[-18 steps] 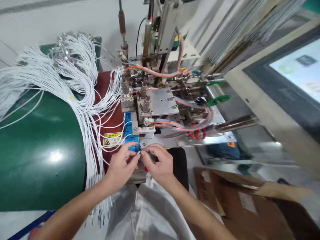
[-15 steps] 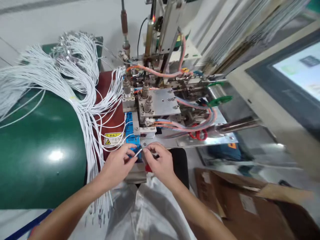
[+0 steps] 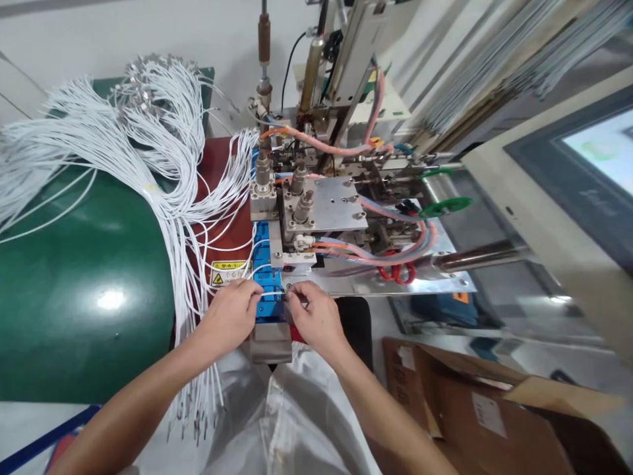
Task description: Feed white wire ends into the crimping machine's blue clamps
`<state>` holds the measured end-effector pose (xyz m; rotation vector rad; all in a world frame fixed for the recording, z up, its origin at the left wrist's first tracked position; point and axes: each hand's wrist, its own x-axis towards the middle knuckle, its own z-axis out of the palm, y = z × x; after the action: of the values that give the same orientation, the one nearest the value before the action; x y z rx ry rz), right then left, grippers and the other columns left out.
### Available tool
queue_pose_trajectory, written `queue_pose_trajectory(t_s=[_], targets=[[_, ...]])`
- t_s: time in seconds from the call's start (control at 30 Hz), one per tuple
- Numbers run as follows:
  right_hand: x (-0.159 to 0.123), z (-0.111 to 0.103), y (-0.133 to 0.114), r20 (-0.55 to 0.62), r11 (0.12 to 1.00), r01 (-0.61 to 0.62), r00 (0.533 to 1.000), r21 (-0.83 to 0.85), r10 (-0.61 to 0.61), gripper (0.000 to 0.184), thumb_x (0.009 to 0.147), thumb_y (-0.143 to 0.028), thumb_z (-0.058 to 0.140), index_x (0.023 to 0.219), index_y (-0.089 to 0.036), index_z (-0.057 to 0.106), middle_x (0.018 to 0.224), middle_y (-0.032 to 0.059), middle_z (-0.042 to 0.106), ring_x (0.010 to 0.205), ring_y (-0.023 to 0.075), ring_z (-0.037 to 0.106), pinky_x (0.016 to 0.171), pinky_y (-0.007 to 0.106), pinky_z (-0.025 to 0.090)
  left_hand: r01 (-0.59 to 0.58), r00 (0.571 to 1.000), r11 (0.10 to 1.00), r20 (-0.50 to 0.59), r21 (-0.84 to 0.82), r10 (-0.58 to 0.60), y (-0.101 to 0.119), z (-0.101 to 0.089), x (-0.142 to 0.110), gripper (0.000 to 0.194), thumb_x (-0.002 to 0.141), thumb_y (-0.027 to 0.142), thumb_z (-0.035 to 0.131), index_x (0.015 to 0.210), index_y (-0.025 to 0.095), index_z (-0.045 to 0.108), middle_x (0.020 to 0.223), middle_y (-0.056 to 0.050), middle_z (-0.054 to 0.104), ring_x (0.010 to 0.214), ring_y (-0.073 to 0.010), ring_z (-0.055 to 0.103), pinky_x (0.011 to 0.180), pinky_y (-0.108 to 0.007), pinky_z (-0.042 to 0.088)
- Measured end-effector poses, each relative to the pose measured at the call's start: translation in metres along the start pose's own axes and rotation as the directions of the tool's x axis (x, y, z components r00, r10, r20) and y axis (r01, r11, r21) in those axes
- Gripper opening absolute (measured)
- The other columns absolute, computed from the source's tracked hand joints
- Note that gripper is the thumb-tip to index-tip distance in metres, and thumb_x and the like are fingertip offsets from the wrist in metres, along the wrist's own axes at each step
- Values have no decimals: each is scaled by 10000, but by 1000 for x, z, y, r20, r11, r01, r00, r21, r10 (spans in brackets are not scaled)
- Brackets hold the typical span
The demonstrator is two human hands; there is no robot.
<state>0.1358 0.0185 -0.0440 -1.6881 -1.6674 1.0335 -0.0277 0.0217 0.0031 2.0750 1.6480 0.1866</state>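
A white cable (image 3: 270, 293) runs level between my two hands, across the blue fixture blocks (image 3: 270, 308) at the machine's near edge. My left hand (image 3: 237, 305) pinches the cable on the left side of the blocks. At the cable's end, just right of the blocks, my right hand (image 3: 312, 315) is closed with thumb and forefinger together; the small tip there is mostly hidden by the fingers. Farther back, more white cables lie across the same row of blue blocks and lead left into a large bundle (image 3: 163, 198).
Behind my hands stands the metal machine (image 3: 339, 201) with orange and grey air hoses (image 3: 336, 249). A spool with green flanges (image 3: 440, 191) and a screen (image 3: 603, 148) are on the right. The green surface (image 3: 84, 297) lies left; cardboard boxes (image 3: 475, 402) stand lower right.
The cable has gone from slanting between my fingers to lying level across the blue blocks. My left hand has drawn back leftward along it. The whole view has shifted slightly.
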Motion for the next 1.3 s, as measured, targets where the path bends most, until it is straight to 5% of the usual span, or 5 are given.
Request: queue_pose_trajectory(t_s=[0.23, 0.4, 0.7, 0.93, 1.3], targets=[[8, -3, 11, 101, 989, 138, 985, 47, -142, 193, 839, -256, 392, 713, -203, 529, 716, 16, 590, 676, 150, 540, 614, 245, 387, -49, 998, 993, 35, 107, 45, -1, 2, 2, 200, 820, 99, 429, 842, 155, 619, 781, -59, 623, 791, -200, 585, 751, -327, 441], [12, 14, 15, -34, 968, 250, 968, -26, -250, 316, 891, -318, 322, 622, -204, 442, 613, 9, 495, 603, 146, 477, 583, 256, 351, -36, 999, 989, 33, 142, 32, 1, 2, 2, 215, 835, 107, 413, 855, 151, 623, 759, -61, 608, 761, -192, 578, 728, -316, 447], [10, 24, 20, -125, 980, 106, 988, 170, -85, 365, 862, -365, 392, 536, -206, 354, 521, -45, 376, 510, 110, 380, 511, 233, 304, -119, 993, 931, 20, 346, 119, 6, 0, -9, 217, 819, 89, 441, 839, 174, 640, 785, -54, 631, 783, -221, 551, 729, -366, 454], [12, 6, 24, -248, 888, 31, 964, 458, 94, 372, 853, -440, 388, 599, -182, 472, 539, -35, 432, 533, 112, 417, 547, 244, 345, -353, 928, 865, 19, 356, 371, -15, -5, -29, 348, 851, 64, 378, 1176, 104, 496, 1226, -127, 515, 1114, -232, 472, 942, -377, 397], [4, -7, 22, -207, 812, 38, 973, 582, 102, 431, 822, -504, 435, 538, -180, 454, 520, -26, 421, 516, 105, 384, 507, 236, 340, -407, 831, 902, 469, 144, 300, -32, -49, -66, 172, 824, 148, 501, 667, 165, 568, 870, -58, 547, 865, -206, 492, 755, -328, 398]])
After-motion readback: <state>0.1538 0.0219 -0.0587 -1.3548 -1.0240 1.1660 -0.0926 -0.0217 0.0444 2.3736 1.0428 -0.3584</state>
